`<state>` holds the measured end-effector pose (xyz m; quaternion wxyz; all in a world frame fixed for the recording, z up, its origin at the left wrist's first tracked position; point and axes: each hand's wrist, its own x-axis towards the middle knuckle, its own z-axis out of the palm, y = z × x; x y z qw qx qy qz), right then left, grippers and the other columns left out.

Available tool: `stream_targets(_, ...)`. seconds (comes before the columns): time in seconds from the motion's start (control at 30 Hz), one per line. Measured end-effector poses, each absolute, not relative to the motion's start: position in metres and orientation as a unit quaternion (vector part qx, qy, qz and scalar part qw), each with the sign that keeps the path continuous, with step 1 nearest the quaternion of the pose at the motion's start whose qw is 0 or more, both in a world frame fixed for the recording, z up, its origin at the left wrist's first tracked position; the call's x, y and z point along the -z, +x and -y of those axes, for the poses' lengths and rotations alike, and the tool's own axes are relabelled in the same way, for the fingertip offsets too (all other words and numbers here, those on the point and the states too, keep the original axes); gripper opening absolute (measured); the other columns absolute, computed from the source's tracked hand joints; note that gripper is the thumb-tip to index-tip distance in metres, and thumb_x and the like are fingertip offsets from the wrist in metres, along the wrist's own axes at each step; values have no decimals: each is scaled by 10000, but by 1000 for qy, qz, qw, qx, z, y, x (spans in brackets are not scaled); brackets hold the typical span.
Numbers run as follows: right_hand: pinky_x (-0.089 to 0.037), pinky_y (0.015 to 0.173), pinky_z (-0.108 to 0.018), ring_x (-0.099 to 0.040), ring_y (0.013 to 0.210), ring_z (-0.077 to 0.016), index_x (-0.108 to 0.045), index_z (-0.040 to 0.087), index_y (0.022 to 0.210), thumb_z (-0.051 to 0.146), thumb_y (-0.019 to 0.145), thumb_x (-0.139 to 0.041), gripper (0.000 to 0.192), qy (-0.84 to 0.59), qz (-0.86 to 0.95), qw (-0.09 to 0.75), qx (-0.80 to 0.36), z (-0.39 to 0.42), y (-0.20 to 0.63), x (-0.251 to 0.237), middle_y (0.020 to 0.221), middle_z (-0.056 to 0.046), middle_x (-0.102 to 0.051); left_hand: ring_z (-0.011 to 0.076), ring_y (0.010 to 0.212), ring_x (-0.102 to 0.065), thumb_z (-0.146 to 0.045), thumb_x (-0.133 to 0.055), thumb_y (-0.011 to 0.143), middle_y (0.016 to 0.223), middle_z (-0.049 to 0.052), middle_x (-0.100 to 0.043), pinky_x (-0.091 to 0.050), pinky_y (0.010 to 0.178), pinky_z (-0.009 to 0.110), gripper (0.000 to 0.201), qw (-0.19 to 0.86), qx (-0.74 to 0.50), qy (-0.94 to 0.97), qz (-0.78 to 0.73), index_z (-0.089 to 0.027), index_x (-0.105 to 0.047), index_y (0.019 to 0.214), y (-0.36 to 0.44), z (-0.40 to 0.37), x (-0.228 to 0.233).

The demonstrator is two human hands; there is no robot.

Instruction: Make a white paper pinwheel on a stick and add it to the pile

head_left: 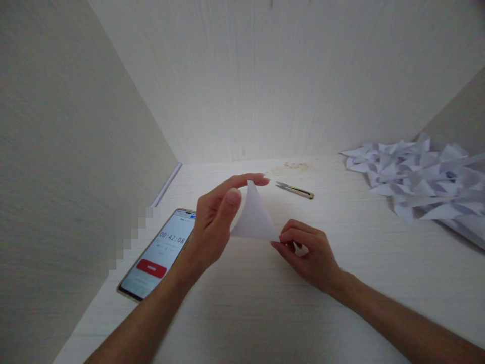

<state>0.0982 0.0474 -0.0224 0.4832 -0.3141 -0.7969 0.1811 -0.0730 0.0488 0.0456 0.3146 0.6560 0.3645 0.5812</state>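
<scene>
Triangular white paper sheet (256,217) is between left hand (215,222), grip unclear, and right hand (308,250), pinching one corner, above white streaked tabletop (242,313), short of far edge.

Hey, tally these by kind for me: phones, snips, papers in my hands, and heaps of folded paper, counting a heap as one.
Phone: 1
Snips: 1
Held paper: 1
Paper heap: 1 (its overlapping pieces can't be counted)
Total: 4
</scene>
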Motion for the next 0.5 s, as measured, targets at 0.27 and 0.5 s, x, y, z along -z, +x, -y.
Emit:
stream_targets(0.27,-361,420,-182,-426,459,-63,-518,161,621,101,752,-551,147,-323,810,470,-136,-47,100,27,590,1,-503,215,972,-596,-395,-514,803,1038,48,-675,-462,772,312,284,272,-544,679,-411,-250,-674,988,-73,-42,-55)
stream_targets(0.5,-367,425,-180,-436,469,-65,-514,166,614,140,759,-553,153,-276,821,455,-208,-48,101,22,588,4,-503,207,919,-605,-380,-533,793,996,48,-683,-479,760,330,243,331,-554,676,-356,-264,-692,935,-75,-46,-51)
